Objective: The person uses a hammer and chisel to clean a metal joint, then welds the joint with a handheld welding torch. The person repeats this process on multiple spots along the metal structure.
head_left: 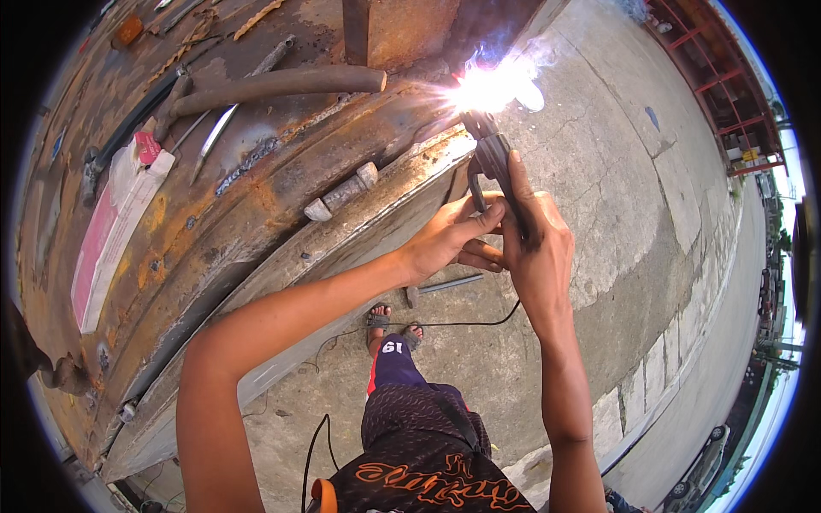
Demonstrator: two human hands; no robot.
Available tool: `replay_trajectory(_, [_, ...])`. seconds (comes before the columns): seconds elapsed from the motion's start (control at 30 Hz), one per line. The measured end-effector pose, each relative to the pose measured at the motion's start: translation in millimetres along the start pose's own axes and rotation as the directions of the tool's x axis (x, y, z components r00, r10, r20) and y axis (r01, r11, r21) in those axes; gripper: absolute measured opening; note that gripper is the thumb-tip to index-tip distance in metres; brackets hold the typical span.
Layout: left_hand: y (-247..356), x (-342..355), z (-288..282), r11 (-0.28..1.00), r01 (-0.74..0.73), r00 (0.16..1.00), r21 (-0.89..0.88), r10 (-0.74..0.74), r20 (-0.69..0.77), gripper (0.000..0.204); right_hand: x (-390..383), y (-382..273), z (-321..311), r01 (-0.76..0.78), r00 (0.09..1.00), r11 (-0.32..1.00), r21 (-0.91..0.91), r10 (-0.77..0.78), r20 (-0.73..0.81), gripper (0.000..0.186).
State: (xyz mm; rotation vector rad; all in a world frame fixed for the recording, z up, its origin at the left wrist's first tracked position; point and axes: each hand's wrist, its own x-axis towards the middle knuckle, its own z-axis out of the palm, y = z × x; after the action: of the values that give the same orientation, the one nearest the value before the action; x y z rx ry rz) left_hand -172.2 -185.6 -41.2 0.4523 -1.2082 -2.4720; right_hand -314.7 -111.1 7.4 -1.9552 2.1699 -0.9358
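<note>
A black welding electrode holder (493,156) points up and away from me, a bright arc (492,89) burning at its far end. My right hand (545,248) is wrapped around its handle, the index finger stretched along the side. From the left, my left hand (438,245) closes with thumb and fingers around the lower part of the holder, by its lever. Glare hides the electrode and the spot it touches. Beside the arc is the edge of a rusty steel workpiece (282,184) with an upright steel plate (406,34) on it.
On the steel lie a hammer with a curved handle (282,88), a pink and white box (120,235) and a large bolt (342,193). Below, a hammer-like tool (449,285) and a black cable (466,324) rest on the concrete floor (616,256) near my sandalled feet.
</note>
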Motion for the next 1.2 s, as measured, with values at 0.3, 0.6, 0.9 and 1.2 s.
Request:
replay_trajectory(0.3, [1.8,-1.2,-0.1,1.000,0.001,1.000,-0.003,-0.001,-0.001,0.087,1.8,-0.1,0.3,0.008,1.000,1.000,0.018,-0.008,-0.007,0.073])
replay_trajectory(0.6, [0.4,-0.4,-0.6,1.000,0.020,1.000,0.005,-0.020,-0.001,0.088,1.2,-0.6,-0.6,-0.008,1.000,0.998,0.056,0.008,0.011,0.072])
replay_trajectory(0.9, [1.9,0.5,-1.1,0.999,0.014,1.000,-0.044,-0.014,0.016,0.086,1.8,1.3,0.5,0.006,1.000,0.999,0.035,-0.006,-0.014,0.071])
replay_trajectory(1.2, [-25.3,-7.8,-5.2,0.523,0.069,0.705,0.850,-0.628,0.329,0.095,-130.4,89.1,51.3,-0.385,0.841,0.891,0.240,0.446,-0.307,0.061])
